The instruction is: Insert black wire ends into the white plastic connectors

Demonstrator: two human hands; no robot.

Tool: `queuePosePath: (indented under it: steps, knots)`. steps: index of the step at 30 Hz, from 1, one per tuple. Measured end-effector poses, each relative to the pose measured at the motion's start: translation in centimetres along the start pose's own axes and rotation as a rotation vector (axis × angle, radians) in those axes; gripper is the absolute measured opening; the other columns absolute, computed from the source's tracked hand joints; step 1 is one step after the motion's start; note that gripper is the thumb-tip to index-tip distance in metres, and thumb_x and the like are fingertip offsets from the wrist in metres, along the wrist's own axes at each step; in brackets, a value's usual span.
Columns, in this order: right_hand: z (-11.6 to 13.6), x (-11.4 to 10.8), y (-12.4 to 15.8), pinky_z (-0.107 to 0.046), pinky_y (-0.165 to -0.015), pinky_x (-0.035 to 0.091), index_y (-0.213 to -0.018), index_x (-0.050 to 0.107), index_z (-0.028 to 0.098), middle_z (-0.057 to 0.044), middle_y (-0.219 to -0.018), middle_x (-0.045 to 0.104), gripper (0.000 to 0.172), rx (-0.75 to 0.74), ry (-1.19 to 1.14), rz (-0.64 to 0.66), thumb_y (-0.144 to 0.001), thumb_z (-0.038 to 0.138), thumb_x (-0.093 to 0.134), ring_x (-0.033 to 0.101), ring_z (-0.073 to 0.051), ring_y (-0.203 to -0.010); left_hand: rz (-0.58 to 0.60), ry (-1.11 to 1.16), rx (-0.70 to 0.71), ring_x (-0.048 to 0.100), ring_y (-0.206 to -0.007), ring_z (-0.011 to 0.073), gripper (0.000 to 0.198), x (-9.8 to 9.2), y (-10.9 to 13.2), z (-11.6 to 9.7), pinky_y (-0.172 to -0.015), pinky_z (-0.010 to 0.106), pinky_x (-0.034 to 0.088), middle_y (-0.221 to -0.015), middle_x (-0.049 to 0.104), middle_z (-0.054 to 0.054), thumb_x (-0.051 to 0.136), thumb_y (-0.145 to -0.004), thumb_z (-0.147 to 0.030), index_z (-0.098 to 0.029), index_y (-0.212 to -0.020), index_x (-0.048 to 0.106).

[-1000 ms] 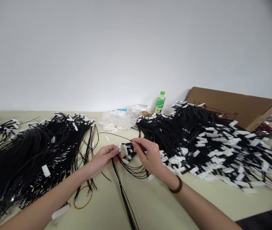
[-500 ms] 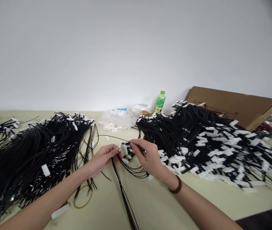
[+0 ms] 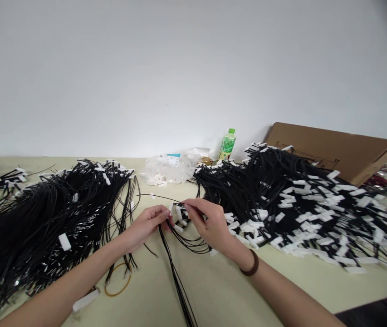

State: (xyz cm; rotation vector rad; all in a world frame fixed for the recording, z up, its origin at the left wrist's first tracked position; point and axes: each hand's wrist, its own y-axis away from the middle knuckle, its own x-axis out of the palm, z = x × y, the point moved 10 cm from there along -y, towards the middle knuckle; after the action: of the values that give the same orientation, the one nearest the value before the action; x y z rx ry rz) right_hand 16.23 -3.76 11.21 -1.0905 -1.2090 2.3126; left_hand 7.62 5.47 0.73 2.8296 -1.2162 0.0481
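Note:
My left hand (image 3: 150, 225) pinches a white connector (image 3: 171, 209) at the top of a bundle of black wires (image 3: 173, 268), which hangs down toward the table's front edge. Just to the right, my right hand (image 3: 210, 223) has thumb and forefinger closed on a thin black wire (image 3: 161, 196) whose other part runs off to the left. Between the hands, several white connectors (image 3: 180, 217) sit on looped black wires (image 3: 193, 249). The fingertips partly hide the wire ends.
Big heaps of black wires lie on the left (image 3: 60, 213) and right (image 3: 275, 186). Behind are a plastic bag (image 3: 176, 170) of white connectors, a green bottle (image 3: 226, 145) and a cardboard box (image 3: 322, 145). A yellow ring (image 3: 118, 294) lies near my left forearm.
My right hand has shifted very slightly left, and the thin wire has moved a little with it. My left hand keeps its place.

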Motion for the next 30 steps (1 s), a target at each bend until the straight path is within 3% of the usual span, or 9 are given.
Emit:
queuePosePath:
  steps: [11,22,30]
  knots:
    - [-0.5,-1.3,0.0,-0.017,-0.057,0.044,-0.091,0.060,0.015,-0.002,-0.067,0.061,0.019,0.053,-0.014,-0.087,-0.088,0.021,0.042,0.055,-0.007,-0.058,-0.014,0.034,0.000,0.052,-0.067,0.0131,0.031,-0.4,-0.1,0.4,-0.066,0.026,0.037,-0.072,0.061,0.002,0.061,-0.072,-0.046,-0.015,-0.072,0.057]
    - [-4.5,-4.0,0.8,-0.013,-0.041,0.035,-0.095,0.047,0.017,0.004,-0.060,0.050,0.016,0.350,-0.328,-0.385,-0.089,0.031,0.043,0.043,-0.003,-0.045,-0.032,0.049,-0.009,0.052,-0.066,0.0120,0.029,-0.6,0.0,0.4,-0.065,0.025,0.036,-0.073,0.060,0.002,0.061,-0.073,-0.044,-0.015,-0.072,0.058]
    - [-5.9,-6.2,1.4,-0.013,-0.041,0.036,-0.092,0.042,0.017,0.006,-0.059,0.051,0.023,0.438,-0.467,-0.627,-0.087,0.039,0.045,0.046,-0.003,-0.042,-0.035,0.071,0.007,0.051,-0.065,0.0119,0.030,-0.5,0.1,0.0,-0.066,0.026,0.036,-0.070,0.058,0.000,0.061,-0.073,-0.044,-0.014,-0.072,0.058]
